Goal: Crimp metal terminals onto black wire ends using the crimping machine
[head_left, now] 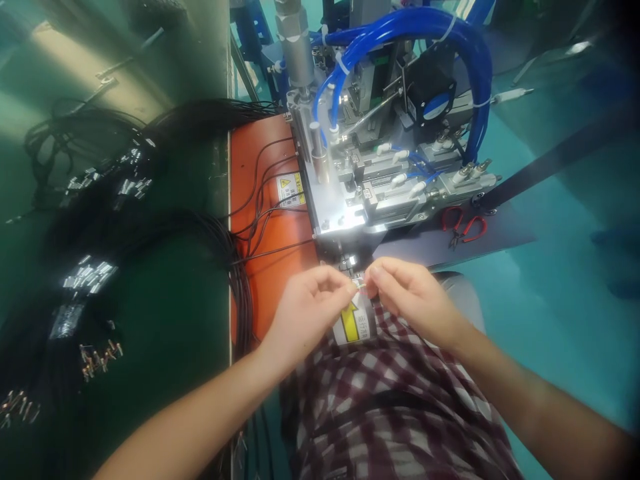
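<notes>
My left hand (pixel 309 308) and my right hand (pixel 410 293) meet fingertip to fingertip just in front of the metal machine (pixel 360 180). Both pinch a tiny pale metal part (pixel 360 285), too small to name, that sits between the thumbs and forefingers. Below the hands lies a white label with a yellow arrow (pixel 354 323). Thin black wires (pixel 265 213) run over the orange plate (pixel 260 280) to my left hand's side.
Bundles of black cables with shiny metal ends (pixel 90 273) cover the green table on the left. Blue air hoses (pixel 425 33) arch over the machine. Red-handled snips (pixel 464 227) lie to the right of it. My checked shirt (pixel 390 407) fills the bottom.
</notes>
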Tool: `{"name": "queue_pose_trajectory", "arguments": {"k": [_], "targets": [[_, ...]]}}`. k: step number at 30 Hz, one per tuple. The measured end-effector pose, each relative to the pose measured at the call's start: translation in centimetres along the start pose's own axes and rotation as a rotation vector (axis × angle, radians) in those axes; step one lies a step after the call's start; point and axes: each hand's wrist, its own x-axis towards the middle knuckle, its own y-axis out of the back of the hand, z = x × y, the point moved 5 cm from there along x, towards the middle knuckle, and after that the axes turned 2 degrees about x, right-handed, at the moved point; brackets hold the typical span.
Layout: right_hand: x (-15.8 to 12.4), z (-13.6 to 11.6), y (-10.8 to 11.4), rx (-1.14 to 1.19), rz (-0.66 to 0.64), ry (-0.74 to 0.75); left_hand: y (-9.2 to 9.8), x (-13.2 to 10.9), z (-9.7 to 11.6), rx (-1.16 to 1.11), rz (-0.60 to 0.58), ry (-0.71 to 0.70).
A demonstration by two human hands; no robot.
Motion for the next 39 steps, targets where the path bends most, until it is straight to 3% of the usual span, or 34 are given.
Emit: {"name": "queue_pose_trajectory", "arguments": {"k": [3,8,16,21,30,39], "targets": [[0.0,-0.17,-0.02,-0.072,-0.073,0.058,-0.23,-0.04,0.08,-0.01,-0.013,0.002],[0.13,-0.16,-0.02,-0.033,-0.136,0.004,-0.22,-0.07,0.21,0.01,-0.003,-0.011],[-0.4,0.19,-0.29,0.036,-0.027,-0.012,-0.25,-0.03,0.29,0.027,-0.02,-0.026],[-0.33,0.67,-0.45,0.126,-0.055,-0.116,-0.34,0.1,-0.01,-0.02,-0.048,0.017],[-0.01,-0.12,-0.11,0.003,-0.027,0.023,-0.41,-0.05,0.12,-0.001,-0.073,0.036],[-0.38,0.16,-0.4,-0.014,-0.01,0.005,-0.57,0.13,0.11,-0.015,-0.085,0.051]]}}
